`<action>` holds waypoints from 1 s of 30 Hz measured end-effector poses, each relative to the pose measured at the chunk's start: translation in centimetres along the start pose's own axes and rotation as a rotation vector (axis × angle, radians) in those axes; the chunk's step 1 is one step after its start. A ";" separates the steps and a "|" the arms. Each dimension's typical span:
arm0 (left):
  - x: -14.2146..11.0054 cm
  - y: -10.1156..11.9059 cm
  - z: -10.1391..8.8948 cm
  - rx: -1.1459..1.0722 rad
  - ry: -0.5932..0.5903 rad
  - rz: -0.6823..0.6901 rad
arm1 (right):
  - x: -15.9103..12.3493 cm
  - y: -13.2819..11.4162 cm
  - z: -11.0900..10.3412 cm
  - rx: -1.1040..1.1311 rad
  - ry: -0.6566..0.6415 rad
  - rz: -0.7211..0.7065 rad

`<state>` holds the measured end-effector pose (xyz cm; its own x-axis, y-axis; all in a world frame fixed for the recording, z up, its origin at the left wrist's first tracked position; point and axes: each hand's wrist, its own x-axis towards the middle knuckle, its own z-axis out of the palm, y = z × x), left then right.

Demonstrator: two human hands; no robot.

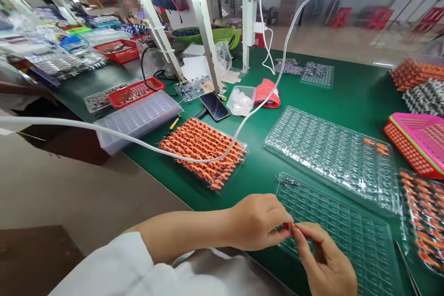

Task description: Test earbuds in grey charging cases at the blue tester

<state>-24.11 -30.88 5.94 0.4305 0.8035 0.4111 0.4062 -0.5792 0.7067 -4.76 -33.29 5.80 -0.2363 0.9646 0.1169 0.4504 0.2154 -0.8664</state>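
My left hand (258, 222) and my right hand (324, 261) meet at the near edge of the green table. Both pinch one small orange part (290, 225) between their fingertips. They hover over a clear plastic tray (350, 236) of small pockets, which has a couple of dark parts at its far left corner (289, 182). A tray heaped with orange parts (204, 150) lies to the left of my hands. A second clear tray (333, 152) lies beyond, with a few orange parts (378, 147) at its right side.
A white cable (243, 125) loops across the orange parts. A phone (214, 105), a clear tub (241, 100), a red item (266, 94), red and pink baskets (416, 143) and more trays stand around. A person works at the far left bench.
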 end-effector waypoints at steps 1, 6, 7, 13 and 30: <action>-0.4 0.1 -0.4 0.001 0.001 -0.001 | 0.2 -0.2 0.1 0.013 -0.047 -0.030; -2.6 -0.3 -3.4 0.022 0.006 -0.076 | 0.4 -0.4 0.0 0.023 -0.119 -0.186; -3.0 -0.7 -4.3 0.062 0.018 -0.118 | 0.3 -0.3 0.0 0.013 -0.108 -0.186; -4.8 -3.7 -9.0 0.491 0.026 -0.389 | -0.1 -0.1 -0.2 0.026 -0.102 -0.169; -5.2 -5.3 -10.4 0.810 -0.136 -0.420 | 0.4 -0.6 -0.1 0.018 -0.065 -0.194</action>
<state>-36.90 -30.58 6.04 0.1904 0.9762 0.1042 0.9685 -0.2041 0.1426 -5.06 -33.01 6.39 -0.3730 0.8931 0.2514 0.3757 0.3931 -0.8392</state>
